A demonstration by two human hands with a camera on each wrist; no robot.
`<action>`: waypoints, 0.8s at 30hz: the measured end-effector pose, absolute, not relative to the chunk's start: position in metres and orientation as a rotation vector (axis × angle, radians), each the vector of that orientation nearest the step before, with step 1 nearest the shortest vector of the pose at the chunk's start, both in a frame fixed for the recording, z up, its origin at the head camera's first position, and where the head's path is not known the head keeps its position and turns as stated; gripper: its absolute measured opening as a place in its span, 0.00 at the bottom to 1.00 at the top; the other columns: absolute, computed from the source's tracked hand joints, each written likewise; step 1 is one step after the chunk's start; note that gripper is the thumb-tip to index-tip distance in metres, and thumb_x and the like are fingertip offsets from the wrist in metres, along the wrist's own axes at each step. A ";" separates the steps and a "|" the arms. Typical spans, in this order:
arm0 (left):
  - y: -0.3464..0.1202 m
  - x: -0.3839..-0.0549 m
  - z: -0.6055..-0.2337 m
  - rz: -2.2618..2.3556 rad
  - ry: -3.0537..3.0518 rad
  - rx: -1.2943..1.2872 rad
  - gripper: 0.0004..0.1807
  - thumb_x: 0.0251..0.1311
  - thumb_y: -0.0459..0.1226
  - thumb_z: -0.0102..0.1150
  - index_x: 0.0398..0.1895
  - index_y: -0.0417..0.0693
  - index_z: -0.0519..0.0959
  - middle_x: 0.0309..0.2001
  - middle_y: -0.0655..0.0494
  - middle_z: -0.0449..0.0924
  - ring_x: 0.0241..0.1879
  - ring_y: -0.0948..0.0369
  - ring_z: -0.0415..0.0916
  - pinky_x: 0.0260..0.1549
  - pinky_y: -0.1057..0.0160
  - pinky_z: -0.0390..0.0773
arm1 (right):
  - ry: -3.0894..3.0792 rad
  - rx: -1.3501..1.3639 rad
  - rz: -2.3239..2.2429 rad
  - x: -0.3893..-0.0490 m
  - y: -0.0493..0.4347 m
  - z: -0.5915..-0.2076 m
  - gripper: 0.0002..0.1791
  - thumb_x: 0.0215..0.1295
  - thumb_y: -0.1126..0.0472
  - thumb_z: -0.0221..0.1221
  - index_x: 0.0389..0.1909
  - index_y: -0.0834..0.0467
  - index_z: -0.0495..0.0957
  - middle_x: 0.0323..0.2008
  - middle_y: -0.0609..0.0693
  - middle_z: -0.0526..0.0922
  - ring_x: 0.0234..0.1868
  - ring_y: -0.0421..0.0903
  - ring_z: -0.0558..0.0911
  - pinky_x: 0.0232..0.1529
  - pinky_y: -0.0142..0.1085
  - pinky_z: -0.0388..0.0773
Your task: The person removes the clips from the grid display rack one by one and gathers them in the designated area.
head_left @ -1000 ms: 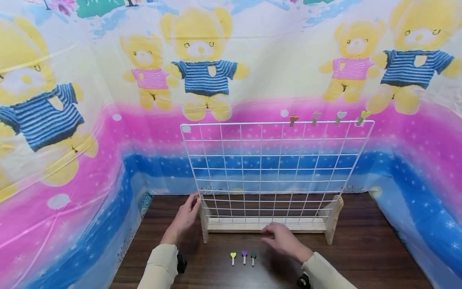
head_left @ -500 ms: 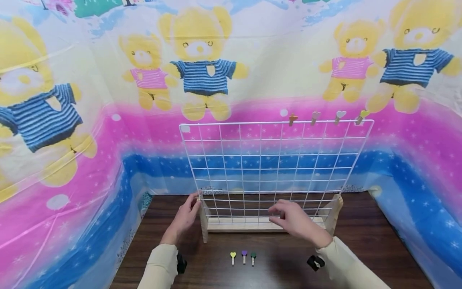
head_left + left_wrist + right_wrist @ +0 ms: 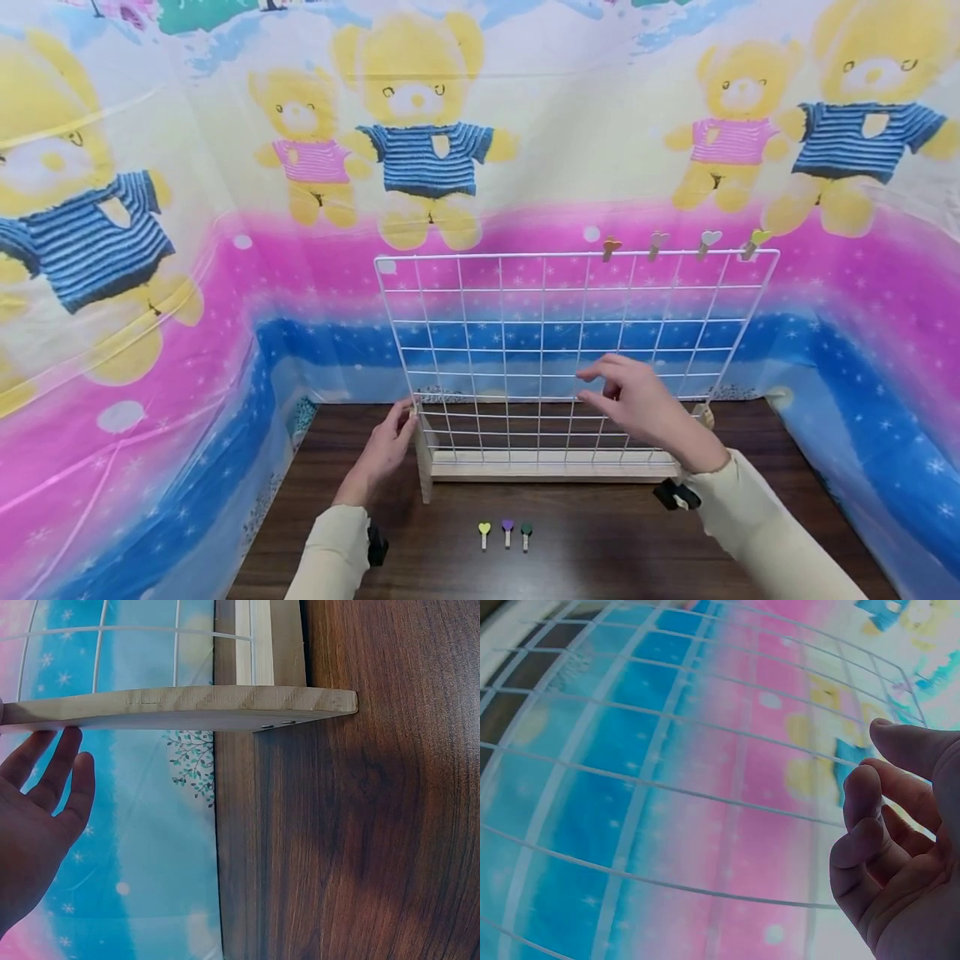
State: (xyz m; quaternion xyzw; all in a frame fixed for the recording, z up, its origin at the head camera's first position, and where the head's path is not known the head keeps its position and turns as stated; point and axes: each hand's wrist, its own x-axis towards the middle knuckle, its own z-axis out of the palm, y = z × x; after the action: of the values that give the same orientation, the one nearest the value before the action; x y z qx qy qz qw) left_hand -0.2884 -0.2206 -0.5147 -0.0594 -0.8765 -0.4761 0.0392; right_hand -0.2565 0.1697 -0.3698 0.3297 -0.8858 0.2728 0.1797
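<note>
My left hand [image 3: 386, 444] is at the left wooden upright [image 3: 225, 699] of a stand, its fingertips [image 3: 71, 736] against the outer side. A white wire grid panel [image 3: 504, 321] rises from this stand. My right hand [image 3: 637, 400] is raised in front of the grid's lower right part, fingers loosely bent. The right wrist view shows its thumb [image 3: 904, 742] apart from the fingers, with nothing between them. Three small heart-topped clothespins lie on the table in front: yellow [image 3: 484, 533], purple [image 3: 507, 532] and dark green [image 3: 527, 535].
Several more heart clothespins are clipped on the grid's top wire at the right, among them an orange one [image 3: 611, 247] and a yellow one [image 3: 756, 242]. The stand's wooden crossbar [image 3: 551, 472] runs along the dark wood table [image 3: 375, 533]. A bear-printed cloth [image 3: 585, 108] encloses the table's back and sides.
My right hand has risen from near the stand's crossbar, moving up and to the right in front of the grid. The left hand stays at the upright; the clothespins have not moved.
</note>
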 end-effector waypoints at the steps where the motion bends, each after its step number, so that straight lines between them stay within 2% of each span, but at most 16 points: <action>1: -0.220 -0.288 -0.515 -1.460 -2.688 -0.180 0.20 0.73 0.41 0.42 0.67 0.57 0.63 0.59 0.41 0.71 0.59 0.48 0.68 0.53 0.44 0.69 | -2.486 0.935 0.768 -0.257 0.170 -0.364 0.14 0.58 0.63 0.66 0.46 0.57 0.82 0.37 0.45 0.79 0.22 0.33 0.69 0.22 0.30 0.71; 8: -0.219 -0.288 -0.514 -1.440 -2.691 -0.177 0.20 0.73 0.40 0.42 0.66 0.57 0.63 0.58 0.41 0.72 0.58 0.47 0.68 0.53 0.44 0.69 | -2.310 0.926 0.751 -0.261 0.170 -0.326 0.13 0.57 0.68 0.65 0.44 0.59 0.83 0.36 0.48 0.80 0.21 0.34 0.68 0.21 0.30 0.70; 14: -0.220 -0.287 -0.513 -1.439 -2.687 -0.183 0.20 0.73 0.40 0.42 0.67 0.55 0.63 0.57 0.41 0.72 0.58 0.48 0.69 0.53 0.44 0.69 | -2.208 0.874 0.759 -0.263 0.169 -0.294 0.14 0.56 0.68 0.66 0.44 0.61 0.82 0.33 0.48 0.79 0.21 0.35 0.70 0.22 0.30 0.71; 24: -0.220 -0.288 -0.514 -1.446 -2.687 -0.181 0.20 0.73 0.40 0.42 0.66 0.57 0.64 0.57 0.42 0.72 0.58 0.48 0.69 0.54 0.45 0.69 | -2.080 0.786 0.801 -0.269 0.170 -0.259 0.15 0.56 0.69 0.66 0.46 0.64 0.82 0.37 0.54 0.80 0.20 0.39 0.70 0.23 0.23 0.68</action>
State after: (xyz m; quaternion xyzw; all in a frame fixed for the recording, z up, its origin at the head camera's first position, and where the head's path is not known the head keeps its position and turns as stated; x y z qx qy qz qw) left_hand -0.2882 -0.2202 -0.5139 -0.0590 -0.8782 -0.4727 0.0426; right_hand -0.2687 0.1696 -0.2593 0.3076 -0.8143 0.3135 0.3794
